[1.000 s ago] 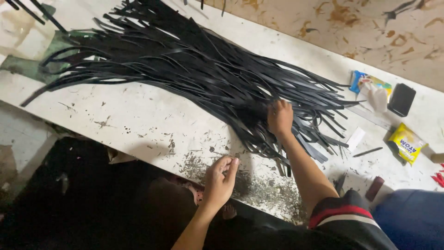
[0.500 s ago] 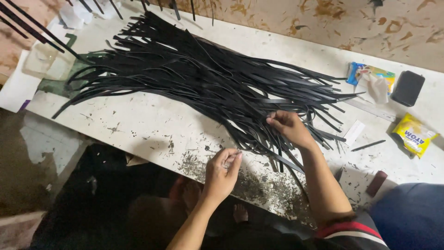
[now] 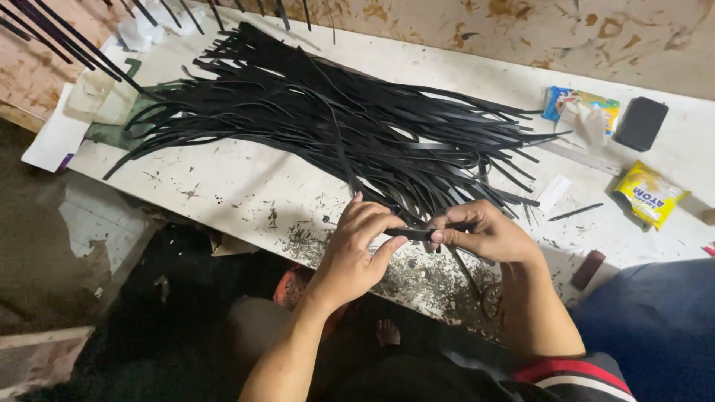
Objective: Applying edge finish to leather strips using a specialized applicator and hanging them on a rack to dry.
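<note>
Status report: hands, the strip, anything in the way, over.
Left hand and right hand both pinch one black strip between them. Strip held above the table edge. Strip pile lies just behind; nothing between the hands.

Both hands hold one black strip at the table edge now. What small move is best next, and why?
Probably draw the black strip toward the table edge: left hand and right hand pinch only its near end, while the rest lies tangled in the pile of strips.
</note>
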